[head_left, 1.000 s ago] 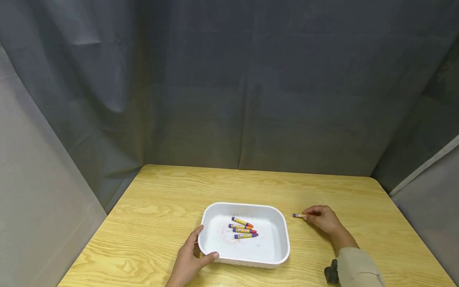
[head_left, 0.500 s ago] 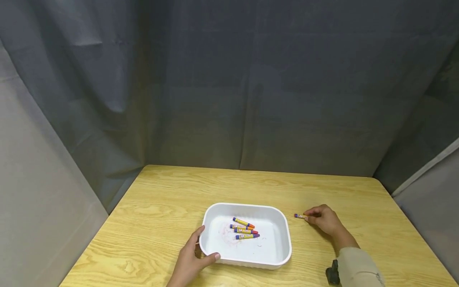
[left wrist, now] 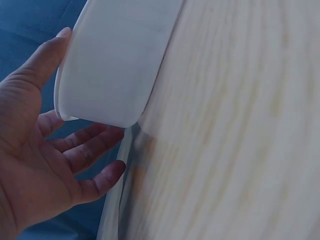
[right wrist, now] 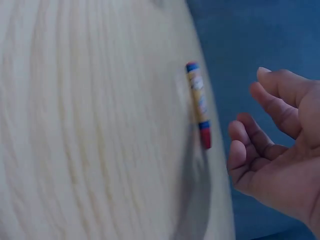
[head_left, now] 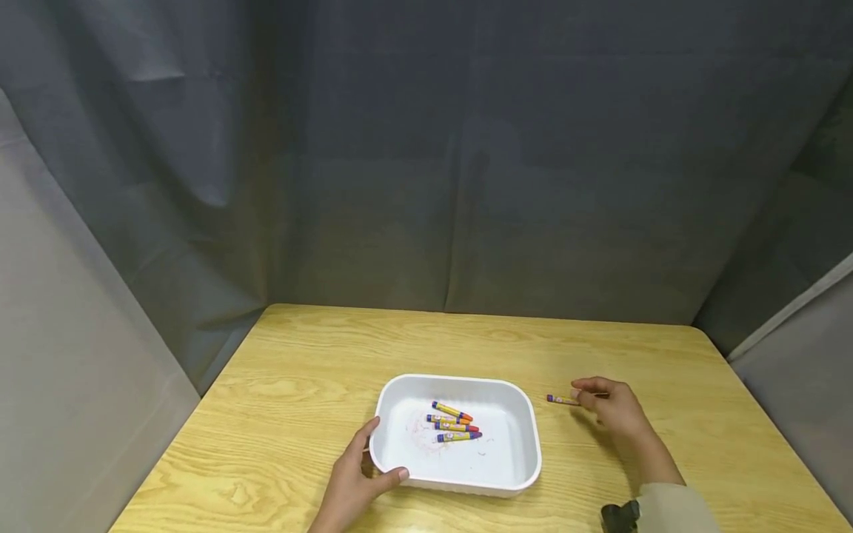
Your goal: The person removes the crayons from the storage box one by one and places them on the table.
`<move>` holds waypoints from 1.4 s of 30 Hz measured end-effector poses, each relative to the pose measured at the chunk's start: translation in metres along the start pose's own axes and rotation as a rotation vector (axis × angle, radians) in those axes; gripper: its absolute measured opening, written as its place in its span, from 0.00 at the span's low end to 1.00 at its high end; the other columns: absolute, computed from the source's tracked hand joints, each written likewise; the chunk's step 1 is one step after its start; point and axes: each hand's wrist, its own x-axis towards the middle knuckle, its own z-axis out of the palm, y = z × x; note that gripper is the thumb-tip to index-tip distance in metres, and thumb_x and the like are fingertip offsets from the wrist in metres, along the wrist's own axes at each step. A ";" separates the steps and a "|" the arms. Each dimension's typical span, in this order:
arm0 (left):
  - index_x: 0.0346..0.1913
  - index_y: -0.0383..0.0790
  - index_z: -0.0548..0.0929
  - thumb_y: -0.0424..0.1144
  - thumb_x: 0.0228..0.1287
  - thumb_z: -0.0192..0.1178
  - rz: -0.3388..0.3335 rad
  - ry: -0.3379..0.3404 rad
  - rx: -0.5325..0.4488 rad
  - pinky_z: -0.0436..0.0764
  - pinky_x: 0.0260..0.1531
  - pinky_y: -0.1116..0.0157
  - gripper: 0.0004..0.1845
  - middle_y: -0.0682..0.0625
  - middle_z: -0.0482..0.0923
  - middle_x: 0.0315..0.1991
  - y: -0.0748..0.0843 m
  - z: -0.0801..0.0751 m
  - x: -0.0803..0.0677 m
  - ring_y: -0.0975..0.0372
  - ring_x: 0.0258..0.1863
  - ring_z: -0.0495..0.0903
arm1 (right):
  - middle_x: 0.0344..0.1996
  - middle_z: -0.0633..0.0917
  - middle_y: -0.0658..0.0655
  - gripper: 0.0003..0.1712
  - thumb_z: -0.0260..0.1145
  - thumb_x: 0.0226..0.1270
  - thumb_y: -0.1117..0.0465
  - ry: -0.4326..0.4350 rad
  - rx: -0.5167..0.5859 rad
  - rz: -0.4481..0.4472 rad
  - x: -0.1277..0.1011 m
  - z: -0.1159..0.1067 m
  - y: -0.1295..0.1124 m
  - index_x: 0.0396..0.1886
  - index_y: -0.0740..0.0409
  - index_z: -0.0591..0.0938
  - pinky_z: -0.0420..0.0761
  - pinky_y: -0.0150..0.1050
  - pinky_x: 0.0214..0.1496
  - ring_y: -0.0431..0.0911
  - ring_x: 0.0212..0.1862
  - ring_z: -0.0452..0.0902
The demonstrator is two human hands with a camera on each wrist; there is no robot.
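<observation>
A white plastic tray [head_left: 466, 485] holds several yellow-wrapped crayons [head_left: 456, 427], with orange, red and purple tips, lying close together. My left hand [head_left: 353, 474] grips the tray's near left corner, thumb over the front rim and fingers along the left side; the left wrist view shows the thumb [left wrist: 52, 55] at the rim. To the right of the tray a red-tipped crayon [right wrist: 199, 97] lies on the table. Just over it in the head view is my right hand [head_left: 616, 407]. The right wrist view shows its fingers loosely bent, apart from the crayon, with nothing between them.
The tray's floor bears faint reddish scribbles and small dark crumbs. A wooden-patterned table [head_left: 300, 385] lies underneath, and a dark grey curtain [head_left: 373, 185] hangs behind its far edge. Paler fabric stands at both sides.
My right hand has let go of the red-tipped crayon and drawn slightly up and to the right. The crayon stays on the table. My left hand keeps its place on the tray.
</observation>
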 end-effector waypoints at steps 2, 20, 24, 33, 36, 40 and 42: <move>0.68 0.35 0.58 0.48 0.44 0.74 0.001 0.000 -0.001 0.75 0.42 0.61 0.51 0.36 0.71 0.56 0.000 0.000 0.000 0.53 0.44 0.78 | 0.42 0.81 0.63 0.21 0.62 0.66 0.57 0.001 0.021 -0.011 -0.005 0.001 -0.006 0.51 0.69 0.78 0.77 0.43 0.34 0.50 0.39 0.76; 0.68 0.35 0.58 0.46 0.44 0.74 -0.021 0.014 -0.005 0.74 0.44 0.60 0.50 0.36 0.71 0.56 -0.001 0.002 0.000 0.53 0.45 0.78 | 0.41 0.82 0.63 0.19 0.68 0.60 0.60 -0.114 0.173 -0.145 -0.020 0.037 -0.056 0.47 0.68 0.80 0.78 0.40 0.39 0.50 0.39 0.78; 0.68 0.35 0.59 0.46 0.44 0.75 -0.011 0.017 0.010 0.73 0.45 0.60 0.50 0.37 0.71 0.55 -0.001 0.002 0.000 0.54 0.44 0.78 | 0.41 0.82 0.64 0.20 0.69 0.59 0.60 -0.176 0.201 -0.190 -0.021 0.049 -0.066 0.47 0.69 0.80 0.78 0.37 0.37 0.49 0.38 0.78; 0.68 0.36 0.59 0.48 0.44 0.74 -0.014 0.015 0.027 0.72 0.46 0.57 0.50 0.38 0.72 0.55 -0.002 0.002 0.002 0.55 0.43 0.78 | 0.37 0.82 0.61 0.16 0.67 0.60 0.63 -0.291 0.243 -0.244 -0.017 0.072 -0.086 0.45 0.68 0.80 0.78 0.36 0.36 0.48 0.37 0.77; 0.68 0.36 0.59 0.47 0.44 0.74 -0.018 0.012 0.030 0.70 0.46 0.54 0.50 0.39 0.73 0.53 -0.002 0.002 0.002 0.56 0.41 0.78 | 0.36 0.81 0.61 0.15 0.67 0.60 0.64 -0.318 0.236 -0.233 -0.019 0.078 -0.097 0.44 0.69 0.81 0.77 0.35 0.36 0.50 0.37 0.76; 0.68 0.36 0.59 0.46 0.44 0.74 -0.023 0.013 0.027 0.72 0.44 0.55 0.49 0.39 0.73 0.52 -0.001 0.001 0.002 0.56 0.40 0.78 | 0.37 0.82 0.60 0.15 0.68 0.59 0.63 -0.326 0.230 -0.211 -0.015 0.091 -0.099 0.44 0.68 0.81 0.77 0.36 0.36 0.50 0.37 0.75; 0.68 0.36 0.59 0.46 0.44 0.74 -0.021 0.012 0.027 0.73 0.42 0.57 0.49 0.38 0.73 0.53 0.001 0.001 0.002 0.56 0.40 0.78 | 0.38 0.82 0.59 0.16 0.69 0.58 0.62 -0.330 0.261 -0.175 -0.009 0.099 -0.093 0.44 0.67 0.82 0.76 0.37 0.37 0.48 0.37 0.75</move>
